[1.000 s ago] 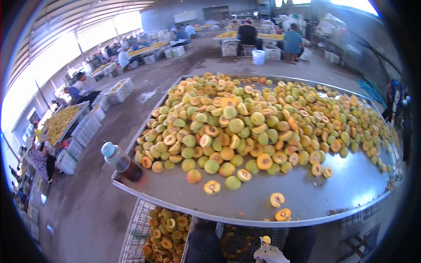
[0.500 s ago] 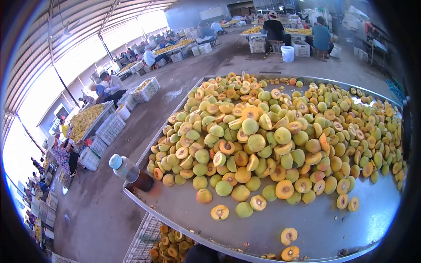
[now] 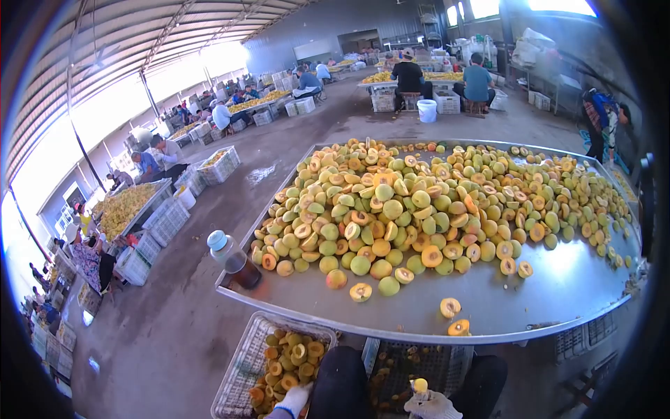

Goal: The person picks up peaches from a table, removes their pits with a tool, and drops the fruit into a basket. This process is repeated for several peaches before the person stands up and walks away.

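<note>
amber bottle (image 3: pixel 235 260) on the steel table (image 3: pixel 391 313), beside fruit halves (image 3: pixel 361 292)

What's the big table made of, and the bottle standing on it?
The table looks like smooth metal, because it's grey and shiny with bright glare. The bottle looks like clear plastic, maybe glass: you can see dark liquid through it.

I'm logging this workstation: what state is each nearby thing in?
Bottle: capped, partly full.
Fruit heap: many pieces cut open.
White crate: holding cut fruit.
Dark crate: scattered pieces inside.
Table: partly covered in fruit.
Left hand: gloved, at white crate.
Right hand: gloved, holding something yellow.
</note>
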`<state>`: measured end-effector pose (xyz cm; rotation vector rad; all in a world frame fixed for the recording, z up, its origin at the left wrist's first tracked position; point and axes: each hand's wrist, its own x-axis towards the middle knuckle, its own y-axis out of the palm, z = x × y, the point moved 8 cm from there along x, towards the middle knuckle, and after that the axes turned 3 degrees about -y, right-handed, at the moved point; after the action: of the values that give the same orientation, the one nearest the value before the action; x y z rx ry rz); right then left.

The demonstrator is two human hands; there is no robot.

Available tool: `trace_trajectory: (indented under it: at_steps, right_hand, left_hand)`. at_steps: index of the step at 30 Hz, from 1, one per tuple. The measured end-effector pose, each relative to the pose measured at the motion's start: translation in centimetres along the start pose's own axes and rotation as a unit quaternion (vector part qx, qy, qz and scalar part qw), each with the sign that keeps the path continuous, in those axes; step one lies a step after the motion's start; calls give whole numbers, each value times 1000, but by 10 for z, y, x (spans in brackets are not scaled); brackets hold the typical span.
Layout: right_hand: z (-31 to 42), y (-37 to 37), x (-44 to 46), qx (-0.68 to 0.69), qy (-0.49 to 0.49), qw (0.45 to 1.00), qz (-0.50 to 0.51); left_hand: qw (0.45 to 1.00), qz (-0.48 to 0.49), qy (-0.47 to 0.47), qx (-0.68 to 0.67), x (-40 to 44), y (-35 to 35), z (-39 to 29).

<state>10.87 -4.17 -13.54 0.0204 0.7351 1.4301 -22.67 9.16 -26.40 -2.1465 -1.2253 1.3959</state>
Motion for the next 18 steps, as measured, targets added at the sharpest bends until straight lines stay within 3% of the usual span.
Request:
trace_trajectory:
  at_steps: [1,3,4,5,7,9,10,11,12,13,14,15,16,17,18]
  right_hand:
    - [-1,10,-5,-14,-7,1000,13]
    - [23,42,-19,-93,18,995,18]
    - [23,54,-29,-163,44,985,26]
    - [-1,42,-19,-249,71,966,-21]
    - [5,55,-19,-343,100,933,35]
    - [14,59,-19,-416,101,904,-20]
    - [32,70,-25,-450,38,892,-15]
    - [15,58,-22,-444,42,894,-37]
    - [13,62,-8,-601,-149,785,14]
    - [7,79,-16,-719,-322,613,64]
    - [17,84,-19,-743,-217,631,56]
    - [26,94,-24,-745,-211,631,38]
    - [33,84,-23,-617,-138,774,-37]
    - [31,69,-24,-456,-66,880,-112]
    - [26,67,-22,-470,-98,870,-109]
  left_hand:
    - [996,-83,3,37,12,-12,-7]
    - [979,-156,59,-120,-69,-72,-123]
    - [925,-215,191,-248,-58,-66,-120]
    - [915,-191,269,-233,-73,-69,-151]
    - [886,-122,420,-155,-117,-77,-226]
    - [834,-36,541,-101,-156,-64,-277]
    - [810,-16,582,-68,-163,-53,-294]
    - [782,1,622,-37,-170,-42,-306]
    - [759,-1,651,-1,-173,-31,-312]
    - [747,15,665,-2,-169,-22,-312]
    - [786,57,613,-49,-151,-13,-307]
    - [821,98,555,-92,-136,-6,-303]
    - [825,42,560,-63,-137,-8,-305]
    - [815,52,574,-62,-137,-3,-305]
    - [835,45,542,-81,-126,0,-299]
